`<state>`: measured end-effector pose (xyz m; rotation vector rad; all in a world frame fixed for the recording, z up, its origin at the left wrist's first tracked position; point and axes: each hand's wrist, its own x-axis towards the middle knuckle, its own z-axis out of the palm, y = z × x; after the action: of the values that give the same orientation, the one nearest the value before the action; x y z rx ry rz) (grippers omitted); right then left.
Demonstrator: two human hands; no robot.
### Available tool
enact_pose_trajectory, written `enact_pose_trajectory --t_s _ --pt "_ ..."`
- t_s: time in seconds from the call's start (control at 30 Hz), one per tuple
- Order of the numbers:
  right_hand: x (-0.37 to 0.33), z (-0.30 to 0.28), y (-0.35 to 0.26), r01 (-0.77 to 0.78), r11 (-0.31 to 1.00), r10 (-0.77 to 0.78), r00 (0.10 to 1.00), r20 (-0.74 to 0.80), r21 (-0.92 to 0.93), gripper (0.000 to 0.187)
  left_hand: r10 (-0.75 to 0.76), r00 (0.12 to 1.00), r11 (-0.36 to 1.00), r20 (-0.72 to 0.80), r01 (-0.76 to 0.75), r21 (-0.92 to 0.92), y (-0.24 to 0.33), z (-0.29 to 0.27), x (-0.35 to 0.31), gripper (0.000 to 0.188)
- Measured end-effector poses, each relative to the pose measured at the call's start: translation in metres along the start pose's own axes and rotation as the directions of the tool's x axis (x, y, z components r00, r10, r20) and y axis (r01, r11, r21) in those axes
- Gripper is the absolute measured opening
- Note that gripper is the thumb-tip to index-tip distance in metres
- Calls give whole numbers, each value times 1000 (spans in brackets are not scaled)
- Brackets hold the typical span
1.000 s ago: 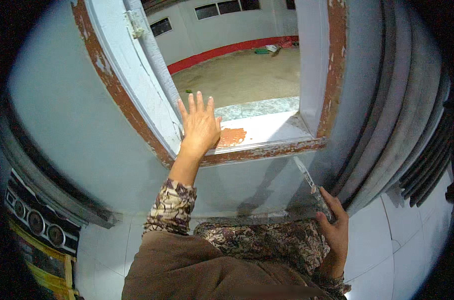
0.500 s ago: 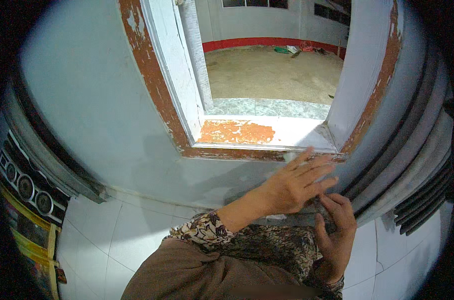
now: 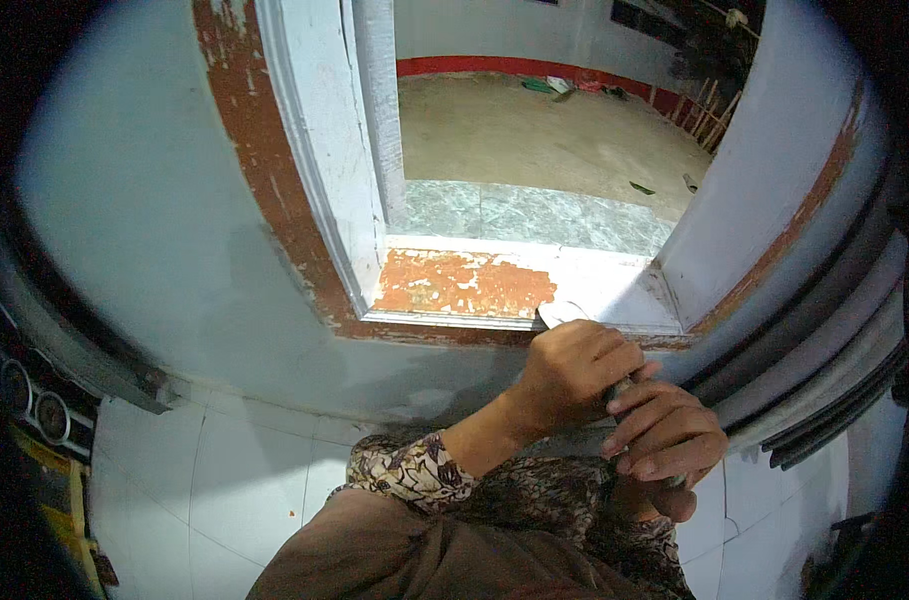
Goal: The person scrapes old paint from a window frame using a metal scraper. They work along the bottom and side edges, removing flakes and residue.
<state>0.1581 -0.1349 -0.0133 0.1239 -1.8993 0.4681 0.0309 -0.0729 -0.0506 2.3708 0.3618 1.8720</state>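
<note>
Both hands grip one scraper (image 3: 562, 313) with a pale, rounded blade and a dark handle. My left hand (image 3: 572, 372) is closed round its front part, close behind the blade. Farther back, my right hand (image 3: 672, 432) wraps the handle, and the handle's end shows under the fingers. The blade's tip rests at the inner edge of the window sill (image 3: 609, 275), beside a bare orange-brown patch (image 3: 464, 283) where the white paint is off. Whether the blade presses into the paint I cannot tell.
The frame's left side (image 3: 264, 150) has brown, flaking paint. Outside lie a green tiled ledge (image 3: 534, 215) and sandy ground. Large grey curved rolls (image 3: 804, 340) lean at my right. A speaker-like panel (image 3: 49, 410) and a yellow frame stand at far left, on white floor tiles (image 3: 244, 460).
My left hand has gone from loosely spread fingers to a closed grip on the scraper. My right hand has closed round the handle. The blade now shows at the sill, and the view has shifted.
</note>
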Motion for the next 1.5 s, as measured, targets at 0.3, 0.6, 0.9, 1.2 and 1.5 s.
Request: enact_pose_trajectory --t_s 0.3,0.6,0.9,1.2,1.5 --pt "16 34 5 -172 937 32 910 -413 -305 39 -124 990 976 -63 110 -186 -4 0 5 19" --pt "33 29 16 -227 917 102 928 -358 -329 44 -175 983 953 -56 155 -260 -15 1 15 19" --pt "35 12 33 -139 972 81 955 -287 -188 39 -237 971 941 -29 222 -254 -22 2 23 22" --pt "37 18 28 -248 931 133 914 -383 -268 30 -256 964 935 -65 230 -272 -19 5 22 25" --pt "31 12 26 -253 930 105 879 -465 -267 28 -257 963 935 -82 226 -272 -19 5 23 20"
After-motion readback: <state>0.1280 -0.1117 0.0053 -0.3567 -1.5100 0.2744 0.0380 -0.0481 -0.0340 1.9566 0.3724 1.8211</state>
